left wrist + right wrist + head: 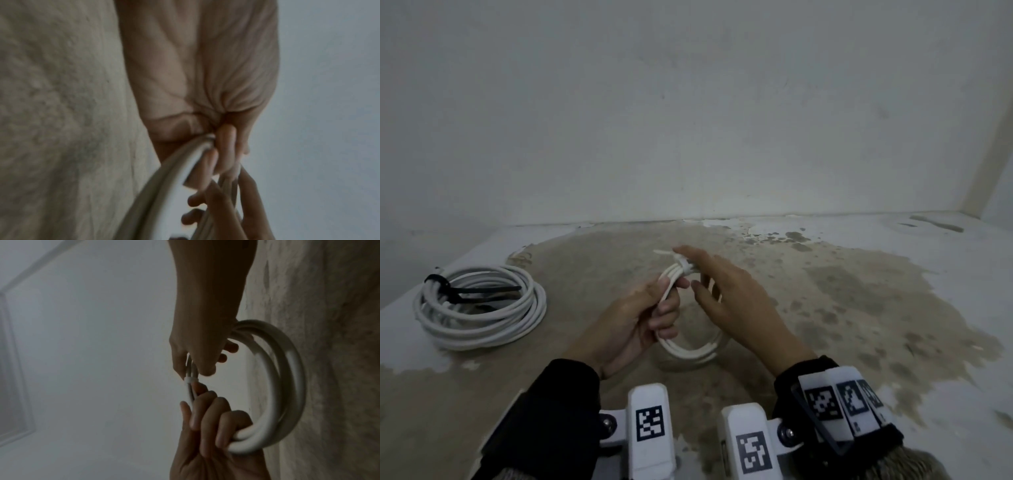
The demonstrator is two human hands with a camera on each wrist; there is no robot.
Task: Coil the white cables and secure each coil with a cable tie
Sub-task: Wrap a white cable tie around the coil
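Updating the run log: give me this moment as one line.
left hand: grips small white coil | right hand: open beside white tie | big coil: black-tied, on floor

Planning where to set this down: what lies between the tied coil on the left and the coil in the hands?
In the head view only bare, stained floor lies between the tied coil and the held coil, in the left hand.
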